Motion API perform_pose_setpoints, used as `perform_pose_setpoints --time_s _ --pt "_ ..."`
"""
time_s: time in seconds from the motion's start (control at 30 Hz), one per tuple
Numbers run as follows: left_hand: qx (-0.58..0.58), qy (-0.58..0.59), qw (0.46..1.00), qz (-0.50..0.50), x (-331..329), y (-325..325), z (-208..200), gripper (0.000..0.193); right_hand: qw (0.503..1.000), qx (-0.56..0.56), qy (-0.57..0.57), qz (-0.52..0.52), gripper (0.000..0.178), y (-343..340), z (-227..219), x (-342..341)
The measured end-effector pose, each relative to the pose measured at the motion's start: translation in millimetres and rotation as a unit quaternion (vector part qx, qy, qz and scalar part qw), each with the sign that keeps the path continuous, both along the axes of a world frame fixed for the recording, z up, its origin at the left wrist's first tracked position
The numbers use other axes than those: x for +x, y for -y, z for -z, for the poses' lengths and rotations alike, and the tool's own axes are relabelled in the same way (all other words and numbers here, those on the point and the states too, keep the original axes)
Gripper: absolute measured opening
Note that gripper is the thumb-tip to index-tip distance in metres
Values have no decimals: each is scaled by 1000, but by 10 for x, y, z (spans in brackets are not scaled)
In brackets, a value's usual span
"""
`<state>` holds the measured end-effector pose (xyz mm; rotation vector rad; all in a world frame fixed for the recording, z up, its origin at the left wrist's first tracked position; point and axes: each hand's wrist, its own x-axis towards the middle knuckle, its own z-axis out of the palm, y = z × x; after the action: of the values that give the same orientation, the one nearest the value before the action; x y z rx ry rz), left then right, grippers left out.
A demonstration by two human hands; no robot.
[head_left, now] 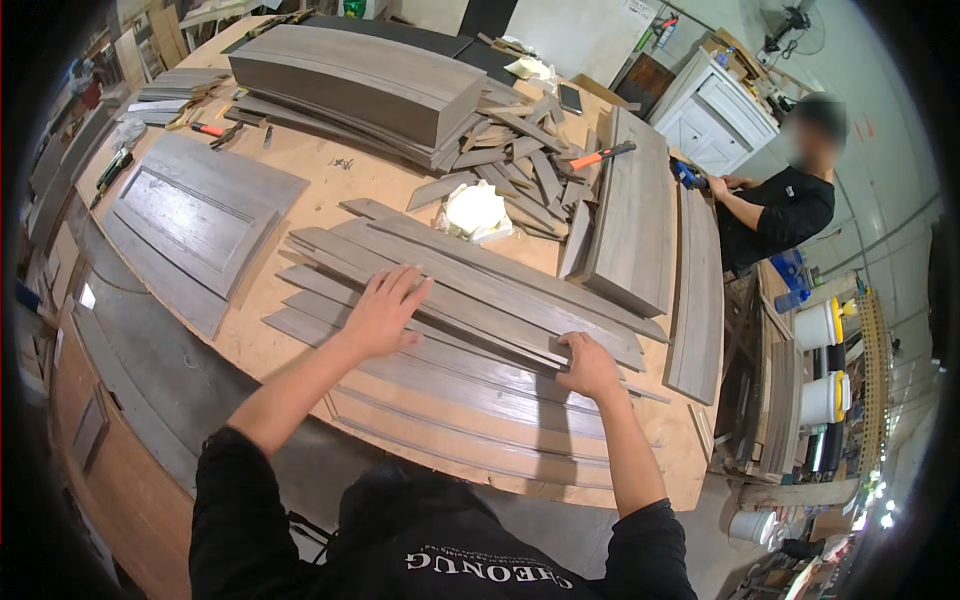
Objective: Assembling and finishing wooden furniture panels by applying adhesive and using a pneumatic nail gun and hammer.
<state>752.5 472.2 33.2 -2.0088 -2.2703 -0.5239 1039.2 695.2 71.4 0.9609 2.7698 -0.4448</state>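
Observation:
Long grey wood moulding strips lie side by side on the plywood table in front of me, their left ends cut at a slant. My left hand rests on them with its fingers stretched out and spread. Farther right, my right hand is curled at the edge of a narrow grey strip, thumb on the far side. Its fingertips are partly hidden. Nearer my body lies a wide grey panel, partly under the strips. A crumpled white wad sits beyond the strips.
Grey boards are stacked at the back, beside a heap of wood offcuts. An orange-handled tool lies on a grey board. A panelled door piece lies left. A co-worker holds a blue tool at right.

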Motion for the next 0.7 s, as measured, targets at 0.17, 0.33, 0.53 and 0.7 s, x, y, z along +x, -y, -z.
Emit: perform_pose_setpoints --time_s 0.17,0.33,0.53,0.7 --pt "-234 26 972 15 -340 -695 -110 127 997 55 -34 -39 65 -5 56 36" --pt "-247 117 962 2 -963 -809 -106 127 958 -159 -234 38 65 1073 -100 -262" --pt "-242 51 969 -13 -1119 -1020 13 103 380 -803 -368 276 60 1948 490 -1114" --pt "-313 103 942 67 -1282 -1071 -15 94 258 -800 -414 348 71 2062 594 -1607"
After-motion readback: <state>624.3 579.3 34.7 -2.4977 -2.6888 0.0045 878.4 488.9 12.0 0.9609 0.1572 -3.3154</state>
